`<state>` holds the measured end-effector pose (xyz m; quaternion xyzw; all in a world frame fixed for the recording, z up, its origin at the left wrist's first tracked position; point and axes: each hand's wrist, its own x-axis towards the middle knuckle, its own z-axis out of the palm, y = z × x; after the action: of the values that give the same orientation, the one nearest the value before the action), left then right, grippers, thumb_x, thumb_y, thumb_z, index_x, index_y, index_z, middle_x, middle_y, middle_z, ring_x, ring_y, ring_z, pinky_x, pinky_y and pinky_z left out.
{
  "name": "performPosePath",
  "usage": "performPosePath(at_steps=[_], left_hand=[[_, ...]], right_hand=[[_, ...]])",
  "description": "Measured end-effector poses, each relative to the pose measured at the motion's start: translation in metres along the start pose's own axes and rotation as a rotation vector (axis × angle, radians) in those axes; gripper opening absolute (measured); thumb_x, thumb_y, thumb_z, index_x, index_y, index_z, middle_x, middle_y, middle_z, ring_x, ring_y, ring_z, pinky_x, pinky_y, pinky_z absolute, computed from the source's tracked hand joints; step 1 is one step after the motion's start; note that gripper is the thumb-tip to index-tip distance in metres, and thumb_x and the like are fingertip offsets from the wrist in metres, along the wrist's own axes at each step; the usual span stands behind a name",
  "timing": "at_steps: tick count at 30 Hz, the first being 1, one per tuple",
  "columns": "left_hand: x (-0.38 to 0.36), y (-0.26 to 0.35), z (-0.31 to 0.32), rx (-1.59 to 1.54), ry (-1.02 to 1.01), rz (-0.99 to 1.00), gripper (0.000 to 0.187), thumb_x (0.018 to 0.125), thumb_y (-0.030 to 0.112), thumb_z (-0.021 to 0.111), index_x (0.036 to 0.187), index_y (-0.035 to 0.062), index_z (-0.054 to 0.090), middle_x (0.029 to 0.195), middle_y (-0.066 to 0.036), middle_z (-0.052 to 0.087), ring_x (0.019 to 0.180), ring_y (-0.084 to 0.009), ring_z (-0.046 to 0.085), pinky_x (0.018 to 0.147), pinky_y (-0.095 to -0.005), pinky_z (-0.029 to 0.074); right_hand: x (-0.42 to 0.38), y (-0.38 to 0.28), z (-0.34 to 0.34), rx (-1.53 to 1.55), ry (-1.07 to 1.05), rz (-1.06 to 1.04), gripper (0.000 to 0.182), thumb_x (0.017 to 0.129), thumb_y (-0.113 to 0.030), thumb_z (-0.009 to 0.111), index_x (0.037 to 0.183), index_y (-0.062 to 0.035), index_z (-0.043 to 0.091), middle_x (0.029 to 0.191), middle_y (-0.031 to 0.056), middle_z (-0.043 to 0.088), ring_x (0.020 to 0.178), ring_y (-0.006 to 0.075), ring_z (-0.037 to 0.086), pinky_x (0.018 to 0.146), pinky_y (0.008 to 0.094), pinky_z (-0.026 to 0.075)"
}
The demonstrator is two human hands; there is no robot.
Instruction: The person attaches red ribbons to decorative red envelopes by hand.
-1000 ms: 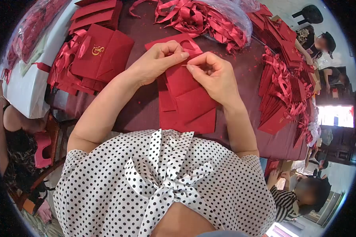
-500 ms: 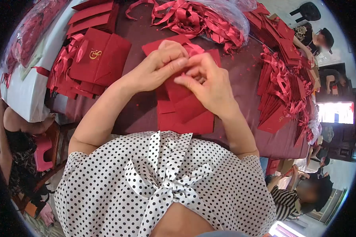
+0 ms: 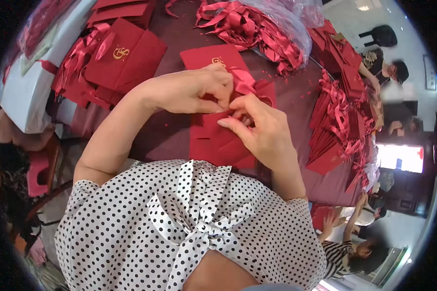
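Dark maroon table (image 3: 296, 97) covered in red paper goods, other people at work off to the right and left. My left hand (image 3: 192, 92) is pinched shut on the red ribbon (image 3: 243, 81). My right hand (image 3: 260, 128) sits just below it, fingers curled at the ribbon's base, thumb and forefinger closed on it as far as I can tell. Both hands are on the folded red bag (image 3: 218, 143), which lies flat directly in front of my chest. Since a second ago the hands have come closer together and moved down toward me. The ribbon now shows as a loop sticking out above my left fingers; before only a thin strand ran between the fingertips. Another flat bag with gold logo (image 3: 213, 57) lies just beyond the hands. Clear plastic bag (image 3: 281, 19), far of that, holds a heap of loose ribbons (image 3: 243, 22). Stacks of finished bags (image 3: 124, 56) left of the hands, more stacks with ribbon handles (image 3: 340, 111) right.
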<state>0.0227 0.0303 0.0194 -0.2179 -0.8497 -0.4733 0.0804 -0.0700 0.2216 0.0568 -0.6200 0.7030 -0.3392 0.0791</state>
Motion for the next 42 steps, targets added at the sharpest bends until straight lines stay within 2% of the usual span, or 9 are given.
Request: performPosePath(at_steps=[6,15,17,20,25,28,31,36,42], left_hand=[[-0.003,0.017,0.0,0.239,0.133,0.173,0.011,0.074,0.009,0.065,0.077,0.0028,0.057,0.095,-0.008,0.048,0.099,-0.0305,0.044,0.089,-0.0429,0.036],[-0.011,0.014,-0.023,0.586,0.273,0.155,0.012,0.072,0.015,0.063,0.075,0.0068,0.055,0.093,-0.007,0.054,0.096,-0.0299,0.049,0.085,-0.0397,0.038],[-0.017,0.005,-0.037,0.535,0.277,0.083,0.012,0.079,0.016,0.063,0.078,0.006,0.056,0.098,-0.008,0.056,0.1,-0.0287,0.05,0.088,-0.0391,0.039],[-0.012,-0.004,-0.024,-0.055,0.14,0.084,0.014,0.091,0.016,0.056,0.084,0.0046,0.056,0.115,-0.011,0.057,0.111,-0.0233,0.049,0.096,-0.0368,0.037],[-0.004,-0.002,-0.008,-0.503,-0.243,-0.203,0.015,0.095,0.015,0.052,0.089,0.001,0.054,0.094,-0.003,0.055,0.097,-0.0112,0.051,0.087,-0.0273,0.041],[-0.014,-0.011,-0.02,-0.432,0.199,-0.096,0.014,0.095,0.015,0.053,0.091,0.0016,0.054,0.087,0.001,0.052,0.083,-0.007,0.049,0.077,-0.0223,0.042],[-0.014,-0.019,-0.031,-0.306,0.393,-0.13,0.012,0.093,0.013,0.054,0.094,0.0011,0.056,0.087,0.001,0.055,0.086,-0.0063,0.051,0.079,-0.0232,0.043],[0.002,-0.008,-0.003,-0.032,0.719,-0.104,0.035,0.09,0.012,0.058,0.122,0.0024,0.048,0.113,-0.006,0.054,0.105,-0.0146,0.052,0.094,-0.0297,0.043],[0.001,0.047,0.015,0.035,0.4,0.008,0.055,0.078,0.026,0.074,0.119,0.0,0.048,0.107,-0.013,0.06,0.101,-0.0218,0.059,0.084,-0.0345,0.047]], right_hand=[[0.0,-0.029,-0.015,-0.24,0.043,0.039,0.015,0.075,-0.005,0.073,0.087,-0.0048,0.064,0.077,0.0077,0.058,0.065,0.021,0.058,0.06,0.0304,0.048],[-0.011,-0.025,-0.031,-0.055,-0.148,-0.138,0.011,0.081,-0.004,0.063,0.091,-0.0043,0.061,0.09,0.0113,0.061,0.078,0.0306,0.063,0.065,0.0365,0.052],[-0.014,-0.032,-0.033,-0.07,-0.085,-0.067,0.011,0.078,-0.001,0.065,0.089,-0.004,0.062,0.088,0.0121,0.062,0.079,0.0309,0.063,0.065,0.036,0.052],[-0.015,-0.033,-0.034,-0.037,-0.067,-0.063,0.011,0.077,-0.001,0.066,0.087,-0.0038,0.063,0.086,0.0114,0.063,0.079,0.0297,0.064,0.064,0.0358,0.052],[-0.019,-0.037,-0.039,-0.006,-0.054,-0.041,0.013,0.075,-0.002,0.068,0.087,-0.003,0.062,0.084,0.0102,0.064,0.077,0.0277,0.065,0.062,0.0354,0.052],[-0.022,-0.037,-0.045,-0.009,-0.022,-0.104,0.012,0.076,-0.004,0.069,0.085,-0.0022,0.061,0.082,0.0098,0.063,0.076,0.0276,0.064,0.063,0.0354,0.052],[-0.013,-0.041,-0.04,-0.102,0.041,-0.018,0.013,0.076,-0.006,0.07,0.082,-0.0018,0.059,0.079,0.0093,0.061,0.075,0.0273,0.062,0.064,0.0354,0.051],[-0.009,-0.027,-0.035,-0.175,0.166,-0.064,0.018,0.072,-0.007,0.075,0.081,-0.0025,0.06,0.078,0.0107,0.06,0.071,0.0272,0.061,0.061,0.0337,0.049],[-0.005,-0.019,-0.029,-0.094,0.272,-0.089,0.018,0.073,-0.001,0.074,0.086,-0.0017,0.06,0.081,0.0112,0.061,0.07,0.0263,0.06,0.062,0.0329,0.048]])
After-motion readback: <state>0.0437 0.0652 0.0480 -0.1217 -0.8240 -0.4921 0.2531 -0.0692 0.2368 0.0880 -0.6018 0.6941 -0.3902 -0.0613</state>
